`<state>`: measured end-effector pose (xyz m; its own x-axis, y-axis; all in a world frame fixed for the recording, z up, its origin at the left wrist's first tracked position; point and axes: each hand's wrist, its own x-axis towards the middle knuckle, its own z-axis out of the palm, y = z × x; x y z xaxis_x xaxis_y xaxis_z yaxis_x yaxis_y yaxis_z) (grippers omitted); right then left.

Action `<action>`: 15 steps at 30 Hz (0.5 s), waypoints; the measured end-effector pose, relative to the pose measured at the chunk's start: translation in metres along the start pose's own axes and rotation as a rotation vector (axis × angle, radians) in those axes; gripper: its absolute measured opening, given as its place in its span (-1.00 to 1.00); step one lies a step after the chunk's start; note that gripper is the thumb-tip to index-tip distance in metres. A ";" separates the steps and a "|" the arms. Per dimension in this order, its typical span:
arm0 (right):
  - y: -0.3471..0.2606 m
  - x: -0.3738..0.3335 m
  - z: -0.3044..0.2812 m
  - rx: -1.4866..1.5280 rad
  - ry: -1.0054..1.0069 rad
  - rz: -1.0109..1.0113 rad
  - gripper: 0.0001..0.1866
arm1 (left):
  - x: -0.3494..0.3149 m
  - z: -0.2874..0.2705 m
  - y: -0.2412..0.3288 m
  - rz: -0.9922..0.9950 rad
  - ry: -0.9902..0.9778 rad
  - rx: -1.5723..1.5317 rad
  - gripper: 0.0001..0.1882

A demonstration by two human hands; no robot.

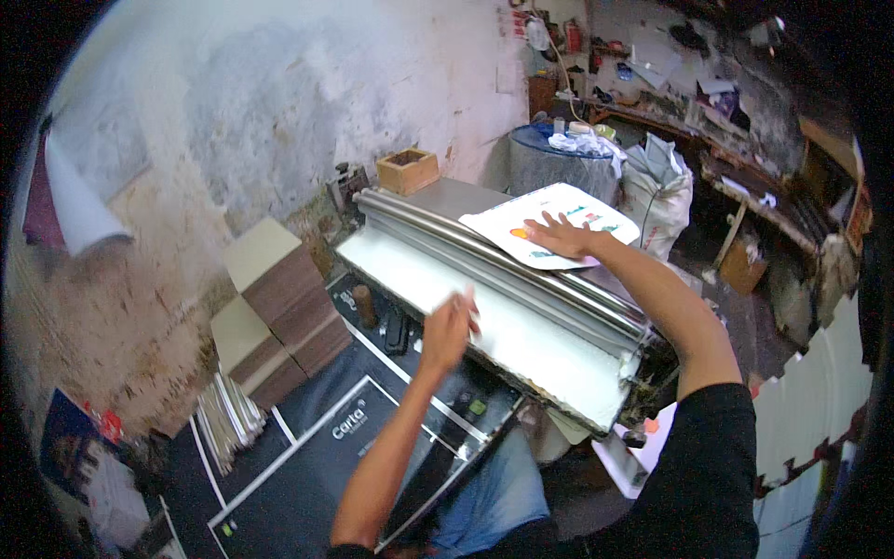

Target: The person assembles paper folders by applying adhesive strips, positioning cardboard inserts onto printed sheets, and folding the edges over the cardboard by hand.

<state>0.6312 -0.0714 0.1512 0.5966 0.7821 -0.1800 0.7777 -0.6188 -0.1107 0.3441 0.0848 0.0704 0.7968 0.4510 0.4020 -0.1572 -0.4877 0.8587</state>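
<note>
By the wall [279,102], spread right fingers [548,233] touch a sheet [521,205] that uneven pressure might skew; left fingers [469,306] blur, grip unclear.

White sheet [570,203], orange print [518,233]; silver roller [507,265]; white-lined black tabletop [340,480].

Head-worn, the wide fisheye camera looks down and ahead (black rings its round picture) over the left hand [448,331] and right hand [561,236], the roller machine [438,233] close at mid-frame, the stained wall [279,112] farther back.
</note>
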 end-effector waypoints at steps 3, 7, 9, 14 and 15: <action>0.015 0.019 0.013 -0.020 0.144 0.145 -0.06 | -0.083 -0.023 0.030 0.032 -0.160 0.206 -0.60; 0.021 0.039 0.015 0.054 0.179 0.205 -0.04 | -0.162 -0.054 0.003 -0.015 -0.203 0.399 -0.69; 0.034 0.045 0.009 0.050 0.204 0.239 -0.06 | -0.172 -0.063 0.003 -0.012 -0.281 0.425 -0.71; 0.028 0.045 0.016 0.037 0.220 0.208 0.00 | -0.137 -0.067 0.012 0.282 -0.138 0.472 -0.75; 0.028 0.043 0.018 0.027 0.214 0.210 0.00 | -0.124 -0.064 0.016 0.330 -0.077 0.485 -0.72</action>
<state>0.6748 -0.0561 0.1226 0.7740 0.6332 0.0079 0.6294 -0.7679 -0.1193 0.2057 0.0687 0.0551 0.7941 0.1709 0.5833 -0.1337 -0.8871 0.4418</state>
